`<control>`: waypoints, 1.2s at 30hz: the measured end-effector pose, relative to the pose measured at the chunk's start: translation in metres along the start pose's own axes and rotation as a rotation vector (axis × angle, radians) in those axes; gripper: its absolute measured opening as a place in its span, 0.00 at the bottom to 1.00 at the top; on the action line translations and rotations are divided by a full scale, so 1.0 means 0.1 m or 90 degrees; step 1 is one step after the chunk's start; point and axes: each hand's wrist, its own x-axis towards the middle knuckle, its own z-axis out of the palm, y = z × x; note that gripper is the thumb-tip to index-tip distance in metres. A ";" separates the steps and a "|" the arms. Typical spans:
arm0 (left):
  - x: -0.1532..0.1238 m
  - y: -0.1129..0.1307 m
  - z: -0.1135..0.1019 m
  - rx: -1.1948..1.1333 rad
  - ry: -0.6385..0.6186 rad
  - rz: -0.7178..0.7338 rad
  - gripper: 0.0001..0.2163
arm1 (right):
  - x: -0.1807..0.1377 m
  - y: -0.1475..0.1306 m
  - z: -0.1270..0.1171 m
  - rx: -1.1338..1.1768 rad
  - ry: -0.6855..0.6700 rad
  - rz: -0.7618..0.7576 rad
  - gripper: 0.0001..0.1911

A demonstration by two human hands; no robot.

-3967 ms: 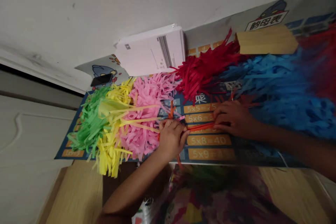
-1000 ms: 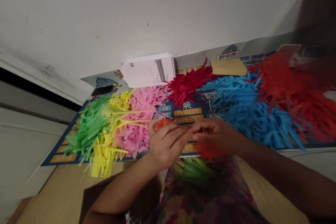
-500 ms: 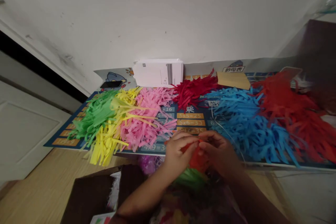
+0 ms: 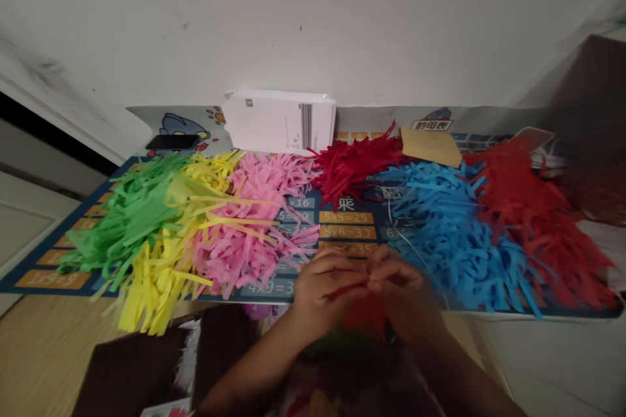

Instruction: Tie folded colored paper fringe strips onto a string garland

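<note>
At the front edge of the table, my left hand (image 4: 320,290) and my right hand (image 4: 403,287) meet fingertip to fingertip. Both are closed in a pinch on a red paper strip, which runs between them. More red paper (image 4: 366,314) hangs just below the fingers, blurred and dark. Past my hands lies a dark red bundle of paper strips (image 4: 355,163). Pink strips (image 4: 249,221) lie left of my left hand, and blue strips (image 4: 454,228) right of my right hand. Part of the pinched strip is hidden by my fingers.
Yellow strips (image 4: 163,280) and green strips (image 4: 130,208) lie at the left, orange-red strips (image 4: 542,221) at the right. Against the wall stand a white box (image 4: 274,120), a phone (image 4: 173,142) and a yellow paper piece (image 4: 430,146). A dark open box (image 4: 132,365) sits below the table.
The view has shifted, so the left side of the table looks larger and nearer. My hands stay together on the red paper. The green patch beneath them has become dark and hard to see.
</note>
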 end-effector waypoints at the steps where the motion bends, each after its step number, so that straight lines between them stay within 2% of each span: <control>1: 0.00 -0.02 -0.01 -0.012 0.000 -0.017 0.04 | 0.04 -0.01 -0.03 -0.033 -0.024 -0.024 0.07; 4: -0.02 -0.05 -0.04 -0.076 0.015 -0.159 0.03 | 0.30 -0.08 -0.29 -0.255 -0.041 -0.104 0.04; 7: -0.04 -0.06 -0.04 -0.238 0.078 -0.417 0.08 | 0.72 -0.14 -0.67 -0.667 0.002 -0.150 0.08; 9: -0.03 -0.07 -0.01 -0.375 0.119 -0.545 0.11 | 0.97 -0.14 -0.86 -0.922 -0.074 -0.105 0.09; 11: -0.01 -0.07 0.04 -0.454 0.143 -0.597 0.15 | 1.12 -0.10 -0.93 -1.071 -0.162 -0.062 0.09; 14: 0.03 -0.08 0.09 -0.454 0.153 -0.610 0.18 | 1.18 -0.03 -0.87 -1.133 -0.204 -0.057 0.08; 16: 0.04 -0.08 0.10 -0.423 0.144 -0.602 0.18 | 1.14 -0.02 -0.80 -1.137 -0.195 -0.067 0.08; 19: 0.02 -0.05 0.06 -0.311 0.098 -0.555 0.14 | 0.96 -0.07 -0.68 -1.099 -0.177 -0.088 0.10; 21: 0.01 -0.02 0.04 -0.195 0.057 -0.493 0.09 | 0.75 -0.12 -0.59 -0.929 -0.168 -0.117 0.09; 24: 0.01 0.03 0.03 -0.058 0.018 -0.382 0.06 | 0.42 -0.13 -0.43 -0.561 -0.136 -0.133 0.07; 26: 0.00 0.04 0.04 0.002 -0.003 -0.325 0.06 | 0.25 -0.07 -0.35 -0.405 -0.100 -0.092 0.06; 29: -0.01 0.05 0.05 0.076 -0.038 -0.281 0.06 | 0.11 0.05 -0.28 -0.258 -0.027 0.001 0.07; 33: -0.02 0.07 0.05 0.123 -0.071 -0.239 0.06 | 0.06 0.10 -0.28 -0.195 0.041 0.028 0.13; 36: 0.00 0.10 0.02 0.188 -0.108 -0.169 0.07 | 0.04 0.05 -0.32 -0.285 0.039 -0.025 0.13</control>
